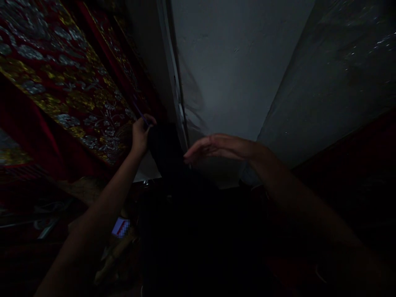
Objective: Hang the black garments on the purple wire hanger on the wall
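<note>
The scene is very dim. My left hand (pixel 141 133) is raised at centre left with its fingers pinched round a thin dark stick-like tool (pixel 140 113), possibly a pen or needle. It rests against the edge of a red cloth with gold and silver embroidery (pixel 71 82). My right hand (pixel 216 147) reaches in from the right. Its fingers are stretched out flat and together, pointing left toward a dark fabric mass (pixel 167 152) by a pale vertical frame strip (pixel 176 86). It holds nothing.
A pale wall (pixel 235 62) fills the upper middle, with a grey glittery sheet (pixel 337 78) to its right. A white scrap (pixel 148 170) lies below my left hand. Dim clutter sits at lower left; the bottom centre is black.
</note>
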Tool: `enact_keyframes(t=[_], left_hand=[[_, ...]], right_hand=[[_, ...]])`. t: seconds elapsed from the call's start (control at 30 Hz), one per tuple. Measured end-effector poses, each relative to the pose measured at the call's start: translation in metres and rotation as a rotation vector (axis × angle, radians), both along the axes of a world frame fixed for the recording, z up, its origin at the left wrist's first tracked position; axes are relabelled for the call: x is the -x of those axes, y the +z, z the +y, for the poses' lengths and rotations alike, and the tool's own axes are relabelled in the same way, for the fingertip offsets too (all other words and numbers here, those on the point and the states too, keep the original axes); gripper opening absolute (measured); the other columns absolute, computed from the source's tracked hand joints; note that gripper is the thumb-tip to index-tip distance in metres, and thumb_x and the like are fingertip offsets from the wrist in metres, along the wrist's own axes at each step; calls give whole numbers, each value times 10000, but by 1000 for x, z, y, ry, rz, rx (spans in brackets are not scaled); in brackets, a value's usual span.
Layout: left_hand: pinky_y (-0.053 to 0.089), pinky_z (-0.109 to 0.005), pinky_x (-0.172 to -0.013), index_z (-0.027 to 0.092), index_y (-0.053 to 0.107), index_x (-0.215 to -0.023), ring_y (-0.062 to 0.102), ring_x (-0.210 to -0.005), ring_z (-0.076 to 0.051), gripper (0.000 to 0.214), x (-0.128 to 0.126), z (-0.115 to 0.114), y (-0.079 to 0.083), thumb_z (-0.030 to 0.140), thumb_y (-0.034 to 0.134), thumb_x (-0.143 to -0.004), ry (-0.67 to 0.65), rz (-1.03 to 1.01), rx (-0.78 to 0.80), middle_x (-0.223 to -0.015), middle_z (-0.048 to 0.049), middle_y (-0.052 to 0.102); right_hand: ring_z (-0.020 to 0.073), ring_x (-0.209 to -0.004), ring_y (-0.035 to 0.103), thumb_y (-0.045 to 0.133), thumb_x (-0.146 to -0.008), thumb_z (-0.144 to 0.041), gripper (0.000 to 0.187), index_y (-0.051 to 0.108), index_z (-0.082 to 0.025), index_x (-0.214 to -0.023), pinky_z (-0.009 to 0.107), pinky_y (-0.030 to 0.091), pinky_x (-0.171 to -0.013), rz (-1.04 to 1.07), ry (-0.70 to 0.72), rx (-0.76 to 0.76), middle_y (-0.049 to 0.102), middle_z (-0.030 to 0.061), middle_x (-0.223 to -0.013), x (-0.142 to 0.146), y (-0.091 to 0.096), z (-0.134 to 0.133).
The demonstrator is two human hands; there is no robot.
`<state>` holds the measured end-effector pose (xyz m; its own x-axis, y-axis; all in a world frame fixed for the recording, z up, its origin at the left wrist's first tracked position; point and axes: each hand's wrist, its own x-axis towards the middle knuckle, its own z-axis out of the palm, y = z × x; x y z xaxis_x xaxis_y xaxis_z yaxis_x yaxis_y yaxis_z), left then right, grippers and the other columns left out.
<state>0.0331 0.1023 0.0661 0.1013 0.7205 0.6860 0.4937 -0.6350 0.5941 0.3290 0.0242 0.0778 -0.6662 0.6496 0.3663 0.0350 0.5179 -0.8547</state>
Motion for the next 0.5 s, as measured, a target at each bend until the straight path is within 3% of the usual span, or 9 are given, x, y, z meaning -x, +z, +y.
enact_keyframes(t=[0.07,0.17,0.23,0.3,0.37,0.43,0.5], left_hand=[[484,-299,-744,165,607,-805,614,-789,-148,195,-14,-14,-7,357,590,-840,-123,-70,-13,-802,-18,656],[523,-336,-852,164,651,-866,690,-913,-197,211,-46,-35,-11,369,676,-825,-376,-94,89,-940,-75,732],[526,-368,-931,159,669,-903,707,-1015,-233,257,-67,-46,-9,393,732,-815,-536,-115,152,-1012,-105,745],[530,-392,-967,149,684,-920,710,-1062,-267,320,-82,-53,-3,410,798,-773,-676,-155,202,-1005,-122,751],[532,-410,-993,141,703,-966,706,-1095,-293,377,-87,-56,4,387,854,-724,-776,-200,265,-1029,-137,755],[516,-423,-1038,143,716,-1052,690,-1142,-305,443,-81,-54,7,322,890,-686,-808,-250,340,-1131,-150,744],[500,-436,-1070,155,712,-1145,678,-1173,-305,511,-66,-50,5,245,892,-675,-754,-305,435,-1224,-152,720]], right_hand=[[250,-1103,668,667,-882,-541,449,704,-210,-1183,404,544,-938,-57,-31,-54,711,106,-1191,2,-27,8],[261,-1313,538,700,-864,-461,560,580,-247,-1368,440,433,-1100,57,-438,-207,536,117,-1473,2,-66,38],[269,-1384,465,684,-867,-460,547,578,-250,-1361,460,355,-1157,118,-566,-262,509,107,-1503,0,-84,59],[273,-1287,549,640,-882,-496,442,655,-235,-1238,448,407,-1101,124,-525,-222,635,92,-1348,-5,-95,72],[253,-1006,670,614,-878,-553,394,719,-201,-1022,384,520,-894,78,-460,-98,736,65,-1029,-15,-100,74],[204,-743,667,653,-830,-601,428,725,-181,-865,307,516,-676,58,-446,53,716,31,-795,-29,-101,67],[175,-647,647,734,-755,-611,440,732,-180,-842,276,490,-599,122,-478,192,714,21,-743,-48,-100,57]])
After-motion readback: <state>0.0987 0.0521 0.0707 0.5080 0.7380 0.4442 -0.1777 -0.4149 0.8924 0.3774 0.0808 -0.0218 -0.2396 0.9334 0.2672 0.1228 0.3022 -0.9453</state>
